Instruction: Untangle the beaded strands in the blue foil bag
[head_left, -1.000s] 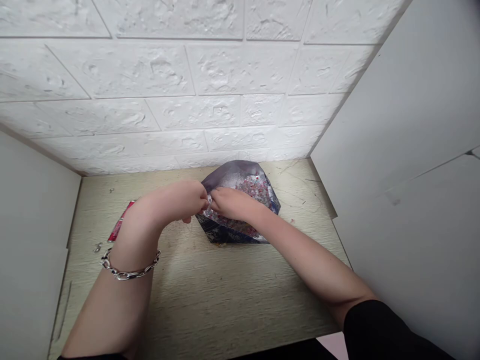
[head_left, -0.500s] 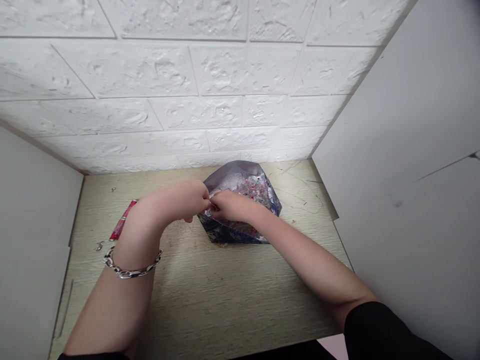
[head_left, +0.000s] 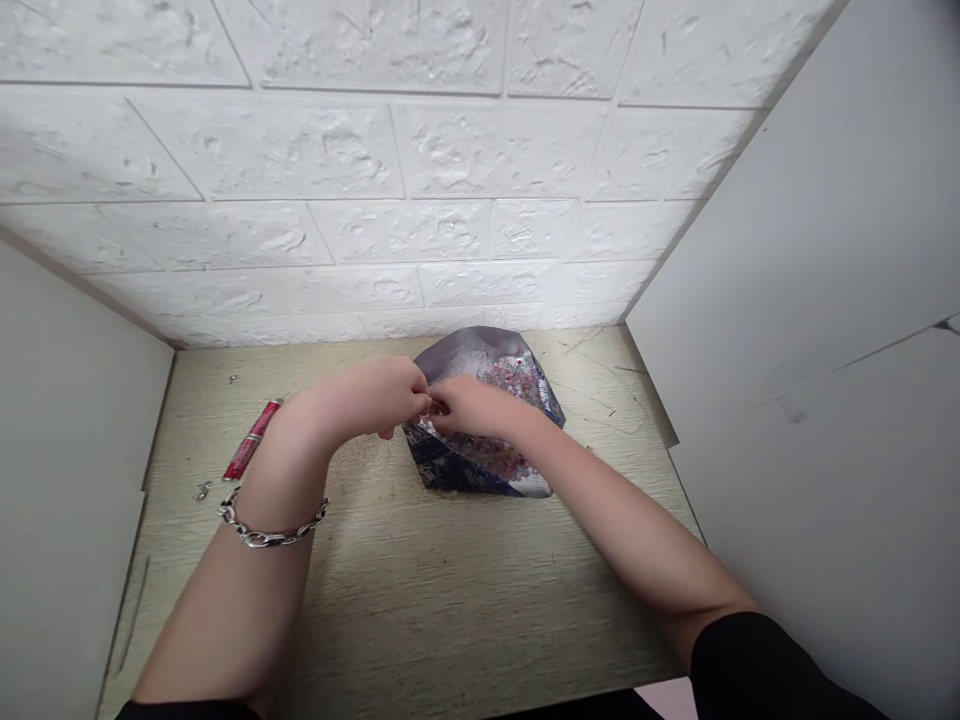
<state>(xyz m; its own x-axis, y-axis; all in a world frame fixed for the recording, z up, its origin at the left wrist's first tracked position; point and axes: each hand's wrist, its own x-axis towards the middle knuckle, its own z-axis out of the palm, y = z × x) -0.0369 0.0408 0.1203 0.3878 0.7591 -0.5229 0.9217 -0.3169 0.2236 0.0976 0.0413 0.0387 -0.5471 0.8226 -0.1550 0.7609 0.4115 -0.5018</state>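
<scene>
An opened dark bag with a silvery inside (head_left: 469, 350) stands near the wall, with many small pink, red and clear beads (head_left: 517, 378) in it. My left hand (head_left: 382, 395) is closed in a pinch over the bag's left edge. Against its fingertips, my right hand (head_left: 469, 405) is also closed, above the beads. Whatever the two hands pinch is too small to make out. A silver chain bracelet (head_left: 270, 538) circles my left wrist.
On the wooden table (head_left: 450, 590), a red tube-like packet (head_left: 252, 440) lies left of my left forearm. Small metal pieces (head_left: 202, 490) are beside it. Thin loose threads (head_left: 611, 400) lie right of the bag. A white brick-pattern wall (head_left: 465, 230) and grey side panels (head_left: 817, 300) enclose the table.
The view has shifted slightly. My hands stay together over the bag's left side, and the right fingers have changed their position a little. The bag and packet stay in place.
</scene>
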